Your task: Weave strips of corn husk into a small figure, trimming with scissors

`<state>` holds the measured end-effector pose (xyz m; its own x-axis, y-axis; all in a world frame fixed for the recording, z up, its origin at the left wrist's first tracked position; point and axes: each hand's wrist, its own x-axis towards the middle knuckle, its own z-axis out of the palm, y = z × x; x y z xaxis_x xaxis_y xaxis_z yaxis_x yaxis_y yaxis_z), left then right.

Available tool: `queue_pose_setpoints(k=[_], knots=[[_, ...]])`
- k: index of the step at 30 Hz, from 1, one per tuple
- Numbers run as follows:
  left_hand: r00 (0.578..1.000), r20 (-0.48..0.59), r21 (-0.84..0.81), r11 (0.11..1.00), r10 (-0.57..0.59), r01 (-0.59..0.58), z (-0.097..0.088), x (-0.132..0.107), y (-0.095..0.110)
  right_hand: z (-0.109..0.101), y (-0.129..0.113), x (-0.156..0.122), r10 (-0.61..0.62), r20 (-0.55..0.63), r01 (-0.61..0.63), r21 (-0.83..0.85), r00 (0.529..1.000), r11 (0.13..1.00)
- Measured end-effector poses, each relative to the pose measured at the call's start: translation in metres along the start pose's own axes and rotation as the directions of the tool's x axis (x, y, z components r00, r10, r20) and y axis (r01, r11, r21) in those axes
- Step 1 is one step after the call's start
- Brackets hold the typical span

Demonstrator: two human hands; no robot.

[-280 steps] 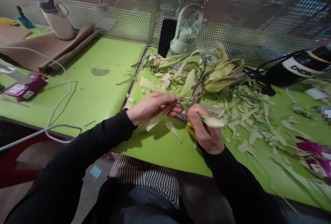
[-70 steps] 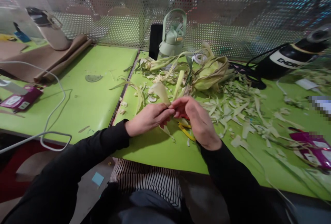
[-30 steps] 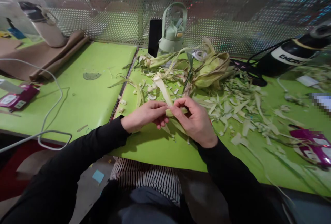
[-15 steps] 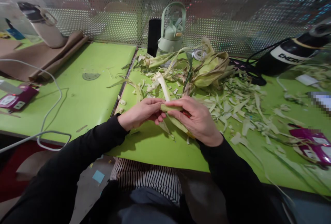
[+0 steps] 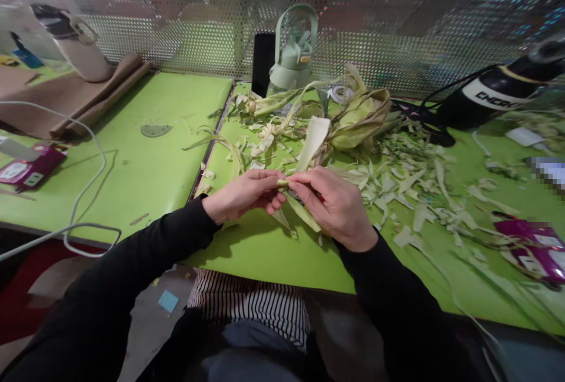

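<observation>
Both of my hands meet over the green table [image 5: 265, 246], working on a corn husk strip [image 5: 313, 142]. One pale, wide end of the strip stands up beyond my fingers; a greener length hangs down below them. My left hand [image 5: 247, 195] pinches the strip between thumb and forefinger, its other fingers curled under. My right hand [image 5: 335, 205] pinches it just beside the left fingertips. A small reddish bit shows between the right fingers, too hidden to name. Behind the hands lies a bunch of dry corn husks [image 5: 364, 120].
Husk scraps [image 5: 408, 188] litter the right side. A light green bottle [image 5: 291, 61] and a black bottle [image 5: 481, 96] stand toward the back by a perforated metal screen [image 5: 185, 35]. Leftward are a protractor [image 5: 155, 130], a white cable [image 5: 99, 179] and brown paper [image 5: 75, 99].
The pale end of the husk has swung to the right and now shows its wide face. My right fingertips have drawn into a tighter pinch. My left hand has hardly moved.
</observation>
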<state>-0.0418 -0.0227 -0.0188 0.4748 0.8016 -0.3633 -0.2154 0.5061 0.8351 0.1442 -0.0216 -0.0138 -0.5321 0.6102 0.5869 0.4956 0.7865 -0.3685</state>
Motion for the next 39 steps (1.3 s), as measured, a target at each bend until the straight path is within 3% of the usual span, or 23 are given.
queue_pose_setpoints(k=[6,10,14,19,25,34,39], knots=[[0.998,0.066,-0.073,0.997,0.004,0.000,-0.001,-0.001,0.001,-0.002,0.002,0.002,-0.003,-0.044,0.000,-0.067,0.999,0.998],[0.990,0.142,0.029,0.999,0.021,-0.026,-0.003,-0.004,0.003,-0.005,0.001,0.002,0.031,-0.034,-0.031,-0.008,0.999,0.999],[0.982,0.152,0.200,0.969,0.117,-0.146,-0.005,-0.002,0.001,-0.007,0.000,0.003,0.075,-0.011,-0.074,0.041,0.997,0.996],[0.939,0.196,0.413,0.844,0.284,-0.342,-0.009,0.004,-0.008,-0.006,-0.001,0.003,0.072,-0.013,-0.072,0.004,0.997,0.997],[0.881,0.285,0.469,0.746,0.379,-0.473,-0.013,0.006,-0.013,-0.004,0.000,0.000,-0.011,-0.015,0.009,-0.159,1.000,0.987],[0.866,0.248,0.636,0.601,0.434,-0.484,-0.017,0.005,-0.013,-0.003,-0.004,-0.001,0.085,-0.047,-0.090,-0.113,0.995,0.990],[0.873,0.193,0.634,0.622,0.447,-0.459,-0.016,0.004,-0.011,-0.003,-0.005,-0.002,0.159,-0.070,-0.162,-0.042,0.985,0.986]])
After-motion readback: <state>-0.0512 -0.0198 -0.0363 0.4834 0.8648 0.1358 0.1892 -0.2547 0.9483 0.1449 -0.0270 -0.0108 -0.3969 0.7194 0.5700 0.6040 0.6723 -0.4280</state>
